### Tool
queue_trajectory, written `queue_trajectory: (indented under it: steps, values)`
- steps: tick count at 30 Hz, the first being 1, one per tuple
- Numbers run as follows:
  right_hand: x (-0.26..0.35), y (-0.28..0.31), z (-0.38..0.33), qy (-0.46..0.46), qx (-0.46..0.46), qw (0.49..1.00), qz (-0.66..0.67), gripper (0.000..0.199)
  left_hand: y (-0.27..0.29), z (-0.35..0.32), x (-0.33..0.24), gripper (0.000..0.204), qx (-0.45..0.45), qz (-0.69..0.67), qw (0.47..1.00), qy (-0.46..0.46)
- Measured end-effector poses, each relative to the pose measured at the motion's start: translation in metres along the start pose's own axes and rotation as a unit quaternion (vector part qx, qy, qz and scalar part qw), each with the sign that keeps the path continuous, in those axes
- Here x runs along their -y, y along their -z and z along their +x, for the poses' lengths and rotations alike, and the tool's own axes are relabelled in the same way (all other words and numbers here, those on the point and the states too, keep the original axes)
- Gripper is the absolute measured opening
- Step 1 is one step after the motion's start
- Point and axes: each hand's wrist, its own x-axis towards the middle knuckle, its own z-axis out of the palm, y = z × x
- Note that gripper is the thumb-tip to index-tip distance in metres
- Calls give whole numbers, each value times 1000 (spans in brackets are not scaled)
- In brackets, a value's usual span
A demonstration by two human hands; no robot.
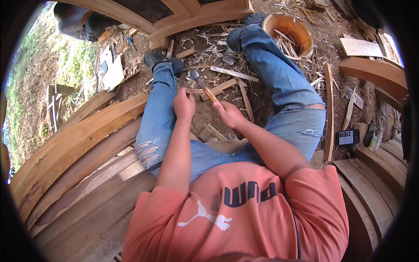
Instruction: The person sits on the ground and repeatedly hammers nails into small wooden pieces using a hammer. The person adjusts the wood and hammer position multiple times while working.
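My right hand (230, 114) grips the wooden handle of a hammer (208, 91), whose grey metal head points up and to the left. To its left, my left hand (184, 105) is closed, pinching what looks like a thin strip of wood (196, 91) that sticks out toward the hammer handle. Both hands are above the ground between my bent legs in blue jeans. Wood offcuts (222, 88) and pale shavings lie on the soil beneath and beyond them.
A carved wooden frame (205, 18) stands ahead of my feet. A round wooden tub (308, 43) with wood scraps is at the far right. Long curved boards (87, 131) are at my left; a phone (348, 137) and more planks (371, 187) are at my right. Another person sits far left.
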Motion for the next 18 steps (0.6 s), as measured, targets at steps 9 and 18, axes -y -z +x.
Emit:
queue_trajectory:
  steps: [9,18]
  values:
    - [14,7,-5,31,4,999,5,64,1,-5,1,16,1,16,1000,10]
    - [-7,-1,-1,21,-20,998,-59,64,4,-5,-10,15,0,13,1000,-2]
